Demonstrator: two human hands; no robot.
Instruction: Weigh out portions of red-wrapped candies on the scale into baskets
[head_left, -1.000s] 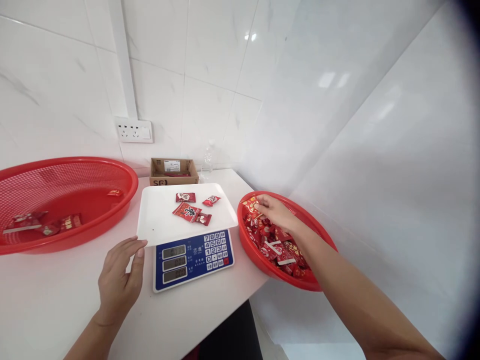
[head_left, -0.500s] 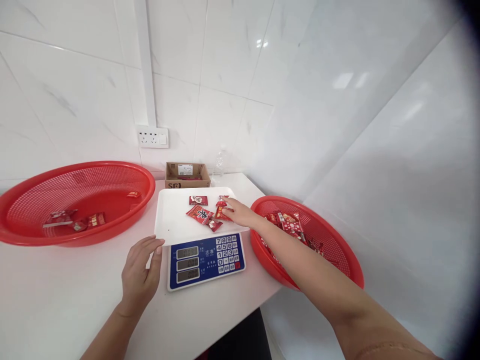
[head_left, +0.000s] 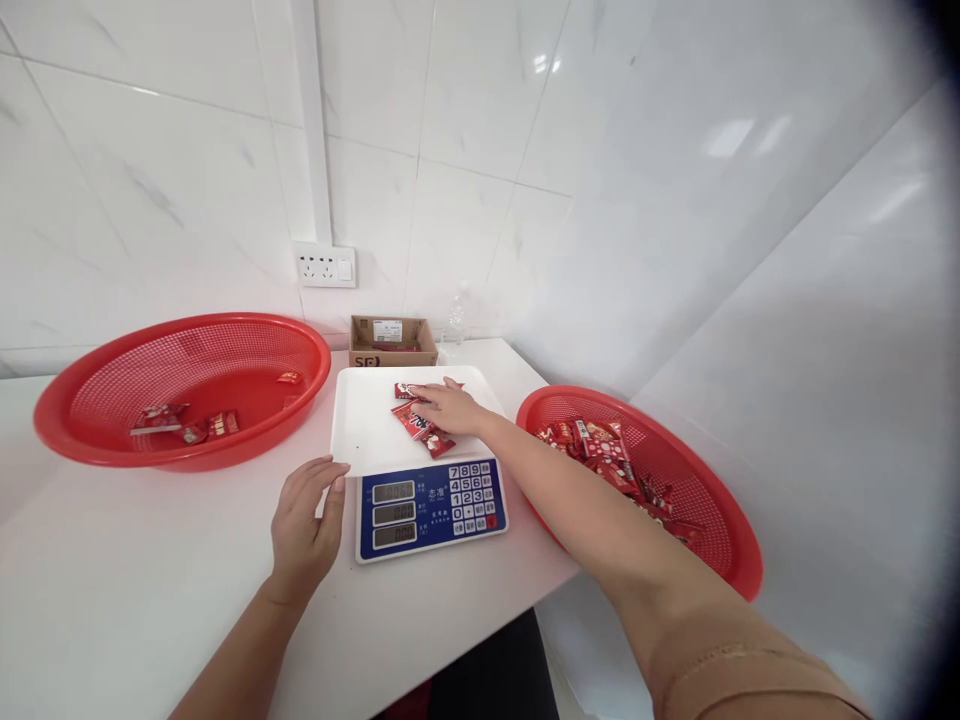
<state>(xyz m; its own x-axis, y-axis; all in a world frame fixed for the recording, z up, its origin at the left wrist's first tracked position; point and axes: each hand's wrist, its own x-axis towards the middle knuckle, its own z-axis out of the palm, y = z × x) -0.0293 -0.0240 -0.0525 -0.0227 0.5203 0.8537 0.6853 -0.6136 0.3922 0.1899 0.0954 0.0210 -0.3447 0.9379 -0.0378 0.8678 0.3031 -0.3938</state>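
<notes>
Several red snack packets (head_left: 409,418) lie together on the white weighing tray (head_left: 367,430) of a digital scale (head_left: 433,510). Over them reaches my right hand (head_left: 448,408), its fingers stretched out and touching the packets, some of which it covers. Whether any packet is under its palm is hidden. My left hand (head_left: 307,515) rests by the tray's near left corner, thumb and fingers apart, fingertips at the tray edge, holding nothing. The scale's blue panel has keys and lit number displays.
On the left stands a red mesh basket (head_left: 75,410) with a few packets inside. Another red basket (head_left: 739,540), fuller with packets, is at the right under my forearm. Behind the tray are a cardboard box (head_left: 394,358) and a clear plastic bottle (head_left: 456,318), near the tiled wall.
My right hand has moved left over the packets and now covers more of them. The digits on the top display differ. The whole view has shifted slightly; my left hand stays at the tray corner.
</notes>
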